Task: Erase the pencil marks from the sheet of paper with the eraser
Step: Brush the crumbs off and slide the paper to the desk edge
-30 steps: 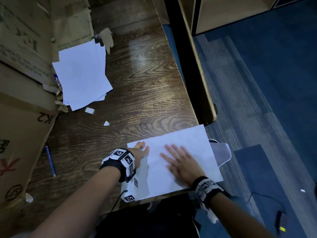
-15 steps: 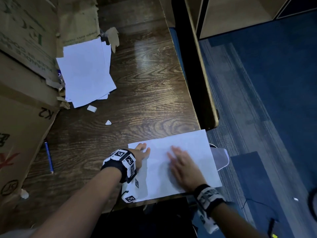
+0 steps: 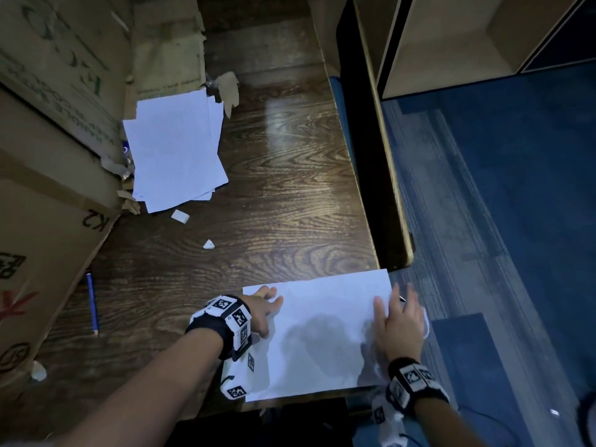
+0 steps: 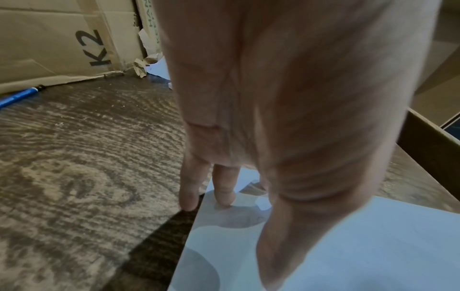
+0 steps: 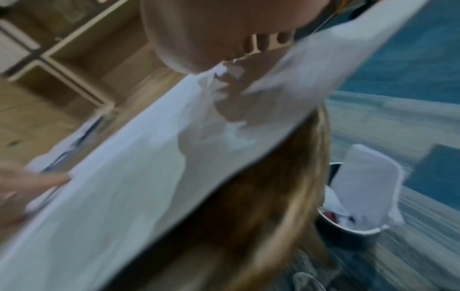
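Observation:
A white sheet of paper (image 3: 322, 330) lies at the near right corner of the wooden desk (image 3: 290, 188); no pencil marks show on it from here. My left hand (image 3: 267, 301) presses the sheet's left edge with straight fingers (image 4: 224, 189). My right hand (image 3: 398, 314) lies flat on the sheet's right edge, fingers straight and reaching past the desk's side. A white eraser (image 3: 180, 216) and a small white fragment (image 3: 209, 244) lie further back on the desk, away from both hands. The right wrist view is blurred and shows the sheet (image 5: 124, 177).
A stack of white sheets (image 3: 175, 150) lies at the back left against cardboard boxes (image 3: 48, 156). A blue pencil (image 3: 92, 303) lies by the cardboard at the left. A waste bin (image 5: 361, 196) with a white liner stands on the blue carpet below the desk's right side.
My right hand has slid flat across the sheet from its middle to its right edge. My left hand has stayed on the left edge.

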